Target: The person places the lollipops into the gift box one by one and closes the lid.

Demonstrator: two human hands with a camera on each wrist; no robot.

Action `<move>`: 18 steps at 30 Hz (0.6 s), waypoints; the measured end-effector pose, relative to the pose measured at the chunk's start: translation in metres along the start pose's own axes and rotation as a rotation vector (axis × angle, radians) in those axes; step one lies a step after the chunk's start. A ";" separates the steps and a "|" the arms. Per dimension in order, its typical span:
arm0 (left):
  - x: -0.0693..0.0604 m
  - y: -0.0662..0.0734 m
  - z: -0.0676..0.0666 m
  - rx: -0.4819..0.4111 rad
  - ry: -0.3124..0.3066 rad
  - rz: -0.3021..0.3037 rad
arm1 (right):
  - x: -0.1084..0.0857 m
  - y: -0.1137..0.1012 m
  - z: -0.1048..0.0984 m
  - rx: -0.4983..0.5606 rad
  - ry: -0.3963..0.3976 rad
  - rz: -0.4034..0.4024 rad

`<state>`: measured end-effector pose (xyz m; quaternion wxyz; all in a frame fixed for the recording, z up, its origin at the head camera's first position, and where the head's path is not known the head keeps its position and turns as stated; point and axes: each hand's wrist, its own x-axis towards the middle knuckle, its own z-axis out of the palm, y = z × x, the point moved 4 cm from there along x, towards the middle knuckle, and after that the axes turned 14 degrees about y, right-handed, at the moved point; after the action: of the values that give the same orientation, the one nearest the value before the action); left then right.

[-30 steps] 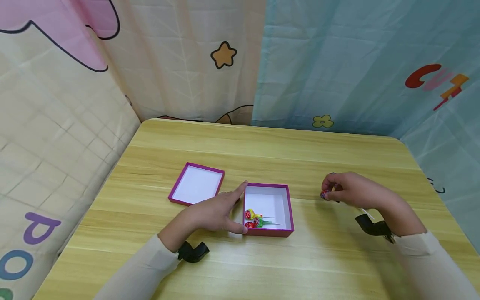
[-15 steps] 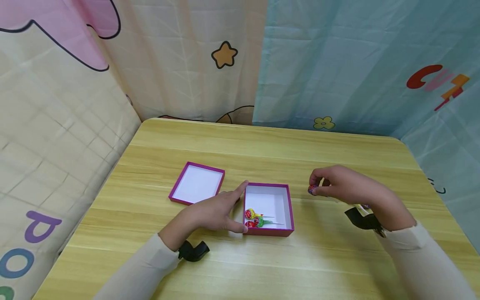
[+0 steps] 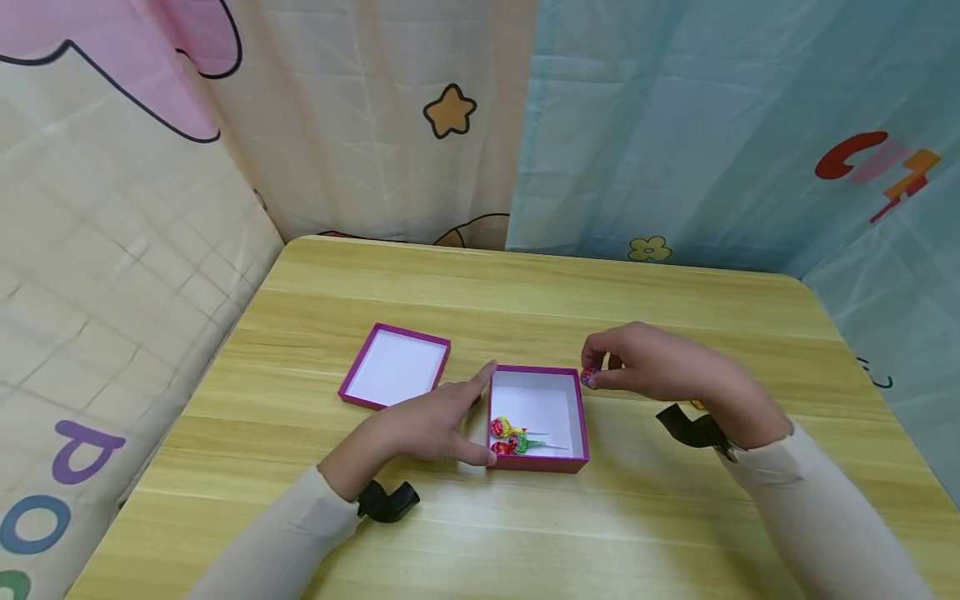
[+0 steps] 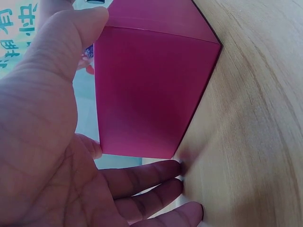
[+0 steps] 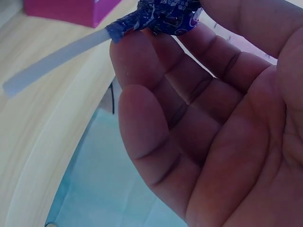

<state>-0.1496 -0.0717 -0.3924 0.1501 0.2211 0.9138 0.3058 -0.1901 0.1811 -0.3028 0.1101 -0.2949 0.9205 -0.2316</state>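
Observation:
An uncovered magenta box (image 3: 540, 467) with a white inside stands mid-table. My left hand (image 3: 431, 423) lies along its left side, fingers spread, thumb at the front corner and index finger at the back one. In the left wrist view, the thumb touches the magenta wall (image 4: 147, 90). Inside are a yellow lollipop (image 3: 501, 428), a green lollipop (image 3: 519, 444) and a red lollipop (image 3: 502, 449). My right hand (image 3: 648, 362) pinches a blue-wrapped lollipop (image 5: 165, 16) by its head, beside the box's back right corner. Its white stick points away from the fingers.
Left of the box lies its lid (image 3: 395, 367), white inside facing up, partly behind my left hand. A small yellow thing (image 3: 698, 405) shows on the table (image 3: 487, 542) beside my right wrist, mostly hidden. Printed curtains (image 3: 645, 125) hang behind the table.
My right hand has moved left across the table to the box's right side, carrying the blue-wrapped lollipop. My left hand, the box and the lid have stayed in place.

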 end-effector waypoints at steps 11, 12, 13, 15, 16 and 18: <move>0.001 -0.001 0.000 -0.002 0.000 -0.004 | 0.021 -0.027 0.009 -0.006 -0.036 -0.057; 0.001 -0.001 0.000 -0.001 -0.002 -0.006 | 0.023 -0.030 0.010 -0.007 -0.036 -0.063; 0.001 -0.001 0.000 0.001 -0.003 -0.007 | 0.024 -0.032 0.011 -0.007 -0.037 -0.070; 0.000 -0.001 -0.001 0.002 -0.003 -0.009 | 0.027 -0.037 0.014 -0.007 -0.037 -0.083; 0.000 -0.001 -0.001 0.005 -0.003 -0.009 | 0.028 -0.039 0.015 -0.007 -0.037 -0.091; 0.000 -0.001 -0.001 0.009 -0.004 -0.010 | 0.031 -0.043 0.017 -0.011 -0.036 -0.104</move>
<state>-0.1503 -0.0727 -0.3927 0.1525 0.2176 0.9160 0.3007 -0.1879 0.1260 -0.2988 0.1129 -0.3471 0.9030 -0.2267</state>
